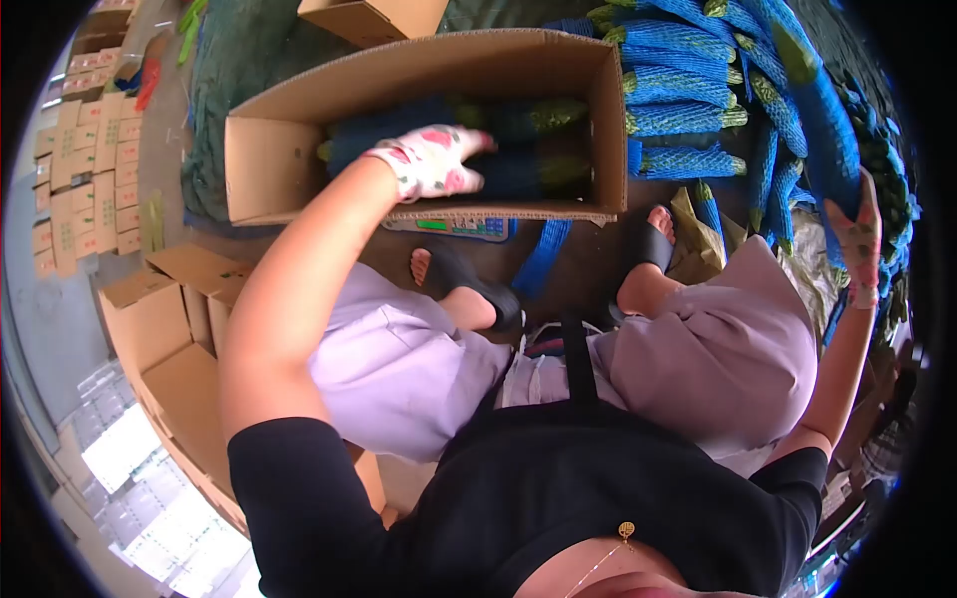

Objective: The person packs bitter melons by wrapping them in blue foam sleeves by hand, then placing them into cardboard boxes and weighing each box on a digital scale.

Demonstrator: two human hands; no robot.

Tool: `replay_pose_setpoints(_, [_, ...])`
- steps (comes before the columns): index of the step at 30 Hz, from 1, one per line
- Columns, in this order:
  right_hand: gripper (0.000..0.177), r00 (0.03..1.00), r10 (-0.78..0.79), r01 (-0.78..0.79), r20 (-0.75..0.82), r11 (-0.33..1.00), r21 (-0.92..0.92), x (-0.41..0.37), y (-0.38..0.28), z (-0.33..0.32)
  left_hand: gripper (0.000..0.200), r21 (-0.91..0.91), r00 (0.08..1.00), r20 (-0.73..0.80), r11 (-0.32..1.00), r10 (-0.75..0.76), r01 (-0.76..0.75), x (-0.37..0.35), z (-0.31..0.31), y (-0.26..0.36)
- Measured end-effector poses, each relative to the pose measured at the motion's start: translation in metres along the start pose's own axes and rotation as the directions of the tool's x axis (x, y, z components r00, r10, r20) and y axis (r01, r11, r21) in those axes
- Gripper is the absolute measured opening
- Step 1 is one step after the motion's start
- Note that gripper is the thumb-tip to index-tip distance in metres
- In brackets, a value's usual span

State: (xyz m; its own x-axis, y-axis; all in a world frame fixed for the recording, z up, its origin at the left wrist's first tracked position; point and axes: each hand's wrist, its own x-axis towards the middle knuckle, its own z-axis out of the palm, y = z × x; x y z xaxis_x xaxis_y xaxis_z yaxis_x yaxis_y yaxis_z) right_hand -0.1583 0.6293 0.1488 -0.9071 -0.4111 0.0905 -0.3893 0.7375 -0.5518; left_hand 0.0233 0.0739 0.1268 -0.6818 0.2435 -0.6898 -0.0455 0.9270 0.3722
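Observation:
My left hand (pixel 437 164), in a white glove with a pink flower print, is over the open cardboard box (pixel 289 125) with its fingers stretched out and apart. Inside the box lie several long green vegetables in blue foam net sleeves (pixel 543 118), partly hidden by the hand and in shadow. At the far right, my gloved right hand (pixel 857 234) grips the lower end of a long netted vegetable (pixel 819 115), whose green tip points up and away. Beside it, more netted vegetables (pixel 678 86) lie in a row and a loose pile.
The box stands on a scale with a blue edge and green display (pixel 435 226), close before my feet. Another open carton (pixel 179 379) is at my left, and a further one (pixel 374 15) lies beyond the box. Flat cartons (pixel 90 179) are stacked at far left.

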Motion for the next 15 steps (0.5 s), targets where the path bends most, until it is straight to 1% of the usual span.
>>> replay_pose_setpoints(1, [0.061,0.995,-0.073,0.072,-0.062,0.997,-0.014,0.006,-0.014,-0.011,0.057,-0.041,0.987,-0.149,0.997,0.061,-0.068,-0.012,-0.005,0.002])
replay_pose_setpoints(2, [0.061,0.982,-0.145,0.141,-0.123,0.989,-0.037,0.011,-0.028,-0.022,0.053,-0.029,0.946,-0.302,0.991,0.114,-0.128,-0.027,-0.011,0.005])
replay_pose_setpoints(3, [0.059,0.976,-0.145,0.136,-0.165,0.989,-0.066,0.02,-0.056,-0.031,0.046,-0.189,0.907,-0.395,0.953,0.146,-0.235,-0.041,-0.018,0.005])
replay_pose_setpoints(4, [0.057,0.966,-0.231,0.248,-0.118,0.956,0.154,0.032,-0.065,-0.039,0.042,-0.432,0.881,-0.469,0.854,0.062,-0.29,-0.055,-0.021,0.012])
replay_pose_setpoints(5, [0.055,0.946,-0.316,0.318,-0.071,0.87,0.377,0.044,-0.074,-0.046,0.041,-0.516,0.79,-0.597,0.687,0.14,-0.512,-0.064,-0.023,0.017])
replay_pose_setpoints(6, [0.053,0.95,-0.306,0.312,-0.068,0.905,0.29,0.055,-0.083,-0.037,0.039,-0.467,0.715,-0.661,0.619,0.23,-0.631,-0.076,-0.037,0.032])
replay_pose_setpoints(7, [0.05,0.953,-0.297,0.304,-0.065,0.931,0.201,0.066,-0.092,-0.029,0.044,-0.512,0.709,-0.698,0.624,0.098,-0.59,-0.087,-0.04,0.041])
replay_pose_setpoints(8, [0.049,0.918,-0.382,0.392,-0.108,0.916,0.086,0.065,-0.142,-0.002,0.072,-0.367,0.561,-0.818,0.633,0.13,-0.682,-0.09,-0.046,0.064])
replay_pose_setpoints(9, [0.048,0.873,-0.464,0.464,-0.15,0.885,-0.037,0.064,-0.193,0.024,0.087,-0.288,0.476,-0.867,0.635,0.145,-0.717,-0.09,-0.048,0.088])
replay_pose_setpoints(10, [0.048,0.839,-0.521,0.524,-0.154,0.852,-0.027,0.063,-0.239,0.042,0.102,-0.205,0.388,-0.908,0.639,0.159,-0.742,-0.09,-0.051,0.112])
replay_pose_setpoints(11, [0.048,0.802,-0.576,0.581,-0.157,0.814,-0.017,0.061,-0.285,0.061,0.082,-0.137,0.252,-0.965,0.691,0.068,-0.71,-0.094,-0.049,0.128])
replay_pose_setpoints(12, [0.045,0.813,-0.582,0.483,0.006,0.681,0.55,0.061,-0.323,0.073,0.074,-0.118,0.264,-0.961,0.752,0.077,-0.648,-0.101,-0.05,0.111])
replay_pose_setpoints(13, [0.045,0.783,-0.617,0.343,0.079,0.535,0.772,0.057,-0.34,0.08,0.066,-0.094,0.276,-0.957,0.808,0.087,-0.582,-0.109,-0.051,0.094])
replay_pose_setpoints(14, [0.046,0.747,-0.647,0.136,0.152,0.372,0.918,0.052,-0.357,0.087,0.059,-0.068,0.288,-0.953,0.856,0.097,-0.512,-0.117,-0.052,0.076])
replay_pose_setpoints(15, [0.045,0.747,-0.643,0.09,0.17,0.352,0.932,0.052,-0.362,0.089,0.057,0.166,0.22,-0.961,0.986,0.167,-0.022,-0.124,-0.048,0.066])
